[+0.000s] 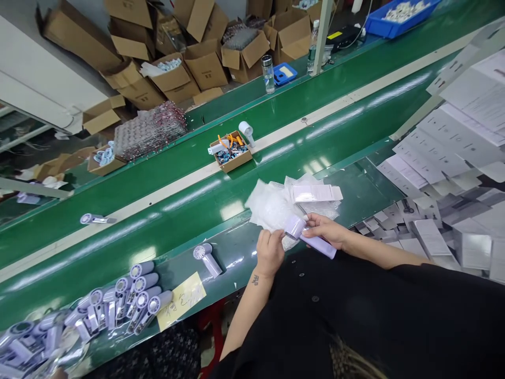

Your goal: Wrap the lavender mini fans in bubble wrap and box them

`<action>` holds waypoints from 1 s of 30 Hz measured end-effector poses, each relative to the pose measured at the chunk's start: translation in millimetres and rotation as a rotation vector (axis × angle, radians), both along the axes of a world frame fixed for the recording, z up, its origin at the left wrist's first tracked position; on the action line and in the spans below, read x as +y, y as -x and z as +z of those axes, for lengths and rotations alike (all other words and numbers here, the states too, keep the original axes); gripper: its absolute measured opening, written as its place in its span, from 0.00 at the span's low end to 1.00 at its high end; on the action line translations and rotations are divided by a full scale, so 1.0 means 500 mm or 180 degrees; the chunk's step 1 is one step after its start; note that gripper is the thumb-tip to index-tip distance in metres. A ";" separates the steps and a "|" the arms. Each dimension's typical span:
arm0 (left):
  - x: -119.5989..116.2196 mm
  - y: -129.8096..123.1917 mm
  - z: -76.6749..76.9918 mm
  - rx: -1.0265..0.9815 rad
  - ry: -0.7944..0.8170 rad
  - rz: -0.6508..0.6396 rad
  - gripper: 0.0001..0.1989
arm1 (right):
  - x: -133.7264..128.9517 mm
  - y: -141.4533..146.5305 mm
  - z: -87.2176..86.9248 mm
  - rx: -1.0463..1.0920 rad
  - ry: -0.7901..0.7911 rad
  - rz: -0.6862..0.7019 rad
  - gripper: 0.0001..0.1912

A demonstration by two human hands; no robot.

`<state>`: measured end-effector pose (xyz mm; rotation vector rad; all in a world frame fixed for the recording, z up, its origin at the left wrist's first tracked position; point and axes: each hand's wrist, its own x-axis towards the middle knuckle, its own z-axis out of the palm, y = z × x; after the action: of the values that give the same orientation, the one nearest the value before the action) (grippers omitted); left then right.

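A lilac handheld fan (321,246) is held in front of my body, its round head to the left and its handle slanting down to the right. My right hand (325,231) grips it where handle and head meet. With bent fingers, my left hand (272,251) pinches the edge of the fan's head; the fingertips are partly hidden. Just beyond lie clear plastic bags (270,202) with a pale lilac box (315,193) on top. Another lilac fan (208,259) rests on the bench to the left of my hands.
Many lilac fans (144,295) are heaped at the left beside a yellow note (182,300). A green conveyor (189,202) runs behind, carrying a small carton of parts (239,160). White printed boxes (469,247) crowd the right. A person's patterned clothing (158,352) shows at lower left.
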<state>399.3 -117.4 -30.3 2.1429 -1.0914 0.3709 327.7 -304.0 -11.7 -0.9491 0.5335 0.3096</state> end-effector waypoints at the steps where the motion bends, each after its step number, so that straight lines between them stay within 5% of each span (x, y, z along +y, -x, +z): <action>1: 0.003 0.004 -0.005 -0.0174 -0.0069 -0.0061 0.08 | 0.001 0.001 0.008 0.0038 -0.0043 -0.0092 0.27; 6: -0.020 0.004 -0.001 -0.0500 -0.0379 -0.0808 0.07 | 0.010 -0.003 0.032 0.0289 -0.0541 -0.0341 0.27; 11: -0.055 -0.016 0.021 -0.0314 -0.0429 -0.0781 0.08 | 0.016 -0.002 0.035 0.0635 -0.0543 -0.0879 0.15; 15: -0.063 -0.008 0.014 -0.0155 -0.0476 -0.1273 0.08 | 0.015 0.023 0.022 0.0576 -0.0524 -0.1235 0.15; 19: -0.077 -0.005 0.011 0.0102 -0.0175 -0.1215 0.09 | 0.004 0.047 0.014 0.0506 -0.0561 -0.1482 0.14; 23: -0.109 0.004 0.029 0.0201 -0.0232 -0.1823 0.12 | 0.012 0.062 0.000 0.0548 -0.0250 -0.1627 0.12; 27: -0.140 0.007 0.047 0.0779 -0.0069 -0.1771 0.15 | 0.032 0.096 -0.022 0.0890 0.0055 -0.1765 0.09; 30: -0.149 0.009 0.063 0.1855 -0.0162 -0.1730 0.14 | 0.016 0.148 -0.008 0.0542 0.0928 -0.1388 0.12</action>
<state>394.8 -192.0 1.3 1.7233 -1.2606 -0.5049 253.9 -295.9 -15.5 -1.0620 0.9414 -0.0856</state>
